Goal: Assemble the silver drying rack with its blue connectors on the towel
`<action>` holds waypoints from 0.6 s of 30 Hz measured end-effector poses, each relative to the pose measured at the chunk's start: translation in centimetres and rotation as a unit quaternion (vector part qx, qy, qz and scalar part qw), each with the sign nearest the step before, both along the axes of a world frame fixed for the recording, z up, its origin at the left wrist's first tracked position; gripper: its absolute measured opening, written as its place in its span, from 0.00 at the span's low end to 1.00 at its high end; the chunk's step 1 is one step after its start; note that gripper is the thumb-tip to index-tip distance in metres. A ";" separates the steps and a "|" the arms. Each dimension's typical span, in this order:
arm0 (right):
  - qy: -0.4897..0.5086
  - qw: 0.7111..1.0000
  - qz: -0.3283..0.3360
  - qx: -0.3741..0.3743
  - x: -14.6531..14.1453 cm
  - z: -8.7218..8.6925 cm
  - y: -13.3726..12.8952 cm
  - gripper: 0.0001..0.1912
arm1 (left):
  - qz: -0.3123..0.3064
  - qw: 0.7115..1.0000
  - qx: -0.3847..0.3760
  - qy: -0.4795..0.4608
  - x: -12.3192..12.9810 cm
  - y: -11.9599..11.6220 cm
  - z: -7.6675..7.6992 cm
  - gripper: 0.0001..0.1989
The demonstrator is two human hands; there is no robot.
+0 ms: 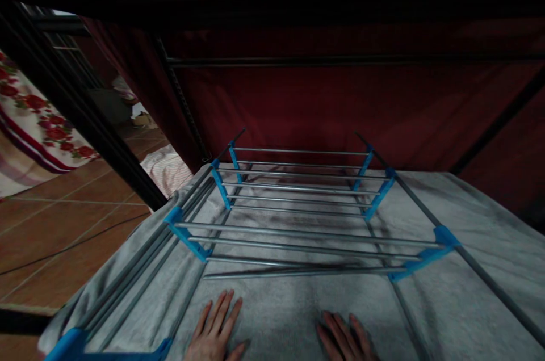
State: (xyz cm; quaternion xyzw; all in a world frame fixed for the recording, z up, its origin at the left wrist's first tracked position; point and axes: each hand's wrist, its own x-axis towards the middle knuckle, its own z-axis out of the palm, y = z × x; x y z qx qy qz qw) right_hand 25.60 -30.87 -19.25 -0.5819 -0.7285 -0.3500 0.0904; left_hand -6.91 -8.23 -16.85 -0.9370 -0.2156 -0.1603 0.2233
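My left hand (214, 330) is open, its fingers spread over the grey bed cover (285, 315) just inside a side pole. Also open, my right hand (346, 339) is held low over the same cover; whether either palm presses on it I cannot tell. Neither hand holds anything. Ahead of them lies a partly assembled rack of metal tubes with blue plastic brackets (426, 259). Its nearest crossbar (272, 275) runs from the right bracket, and its left end lies free of the left bracket (187, 242). Another crossbar (251, 261) leaves the left bracket and meets it at a slant.
Several loose tubes (140, 270) lie along the left edge of the bed, by another blue bracket (70, 347). A dark bed post (93, 117) rises at the left. Dark red curtains (340, 105) hang behind. Tiled floor (85, 179) with a thin cable shows at left.
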 end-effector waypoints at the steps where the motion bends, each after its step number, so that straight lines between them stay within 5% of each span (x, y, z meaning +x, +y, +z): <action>1: -0.002 1.000 -0.002 -0.003 -0.1 0.0 0.0 0.19 | -0.002 1.000 0.001 -0.003 0.0 0.1 0.0 0.40; 9: 0.033 0.999 -0.032 -0.016 -1.1 0.2 -0.2 0.21 | -0.015 1.000 -0.013 -0.020 0.0 0.5 -0.5 0.43; 18: 0.129 0.983 -0.048 -0.121 -1.2 -1.6 -1.2 0.41 | -0.003 0.999 -0.024 -0.021 0.0 0.8 -1.6 0.43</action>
